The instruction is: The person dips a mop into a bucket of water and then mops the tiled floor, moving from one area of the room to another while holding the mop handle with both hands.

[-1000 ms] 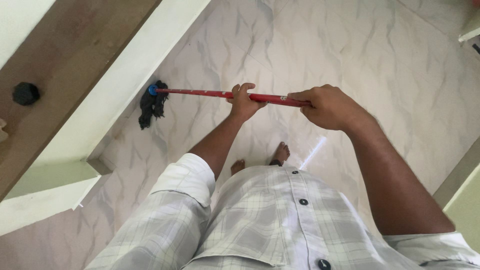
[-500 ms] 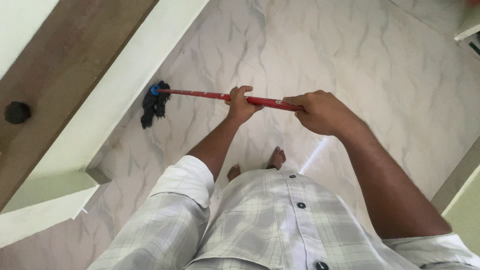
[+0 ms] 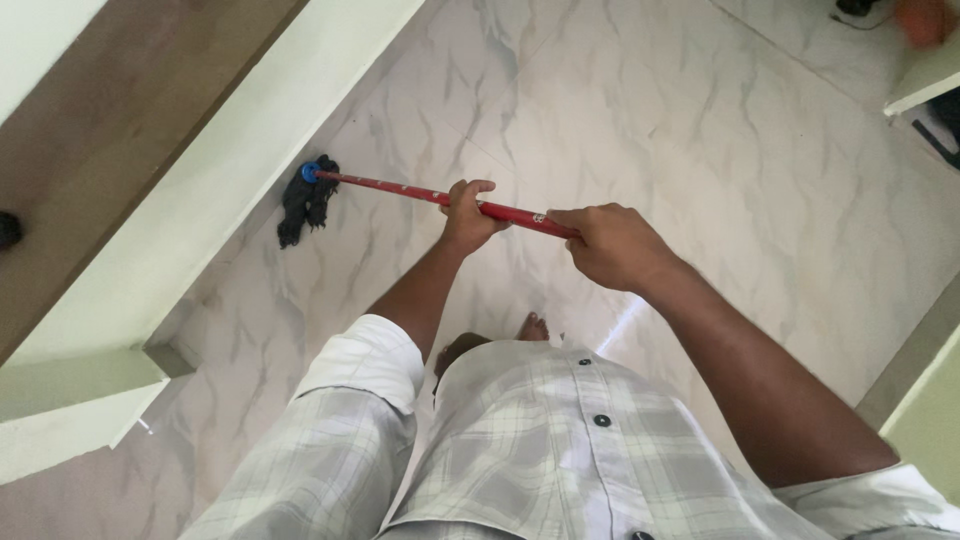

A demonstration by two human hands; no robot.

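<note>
I look down at a red mop handle (image 3: 400, 190) that I hold in both hands. My left hand (image 3: 468, 215) grips the handle near its middle. My right hand (image 3: 612, 245) grips it closer to my body, at the upper end. The dark stringy mop head (image 3: 303, 205), with a blue collar, rests on the white marble floor (image 3: 620, 110) right beside the pale green base of a wall. My bare toes (image 3: 533, 327) show below the hands, above my checked shirt.
A pale green wall base (image 3: 230, 190) with a brown wooden surface (image 3: 120, 130) above it runs along the left. A pale green edge stands at the lower right (image 3: 925, 420). Dark and orange objects (image 3: 915, 20) lie at the top right corner.
The mop head has stayed against the wall base while the view shifted slightly; my hands keep the same grip on the handle.
</note>
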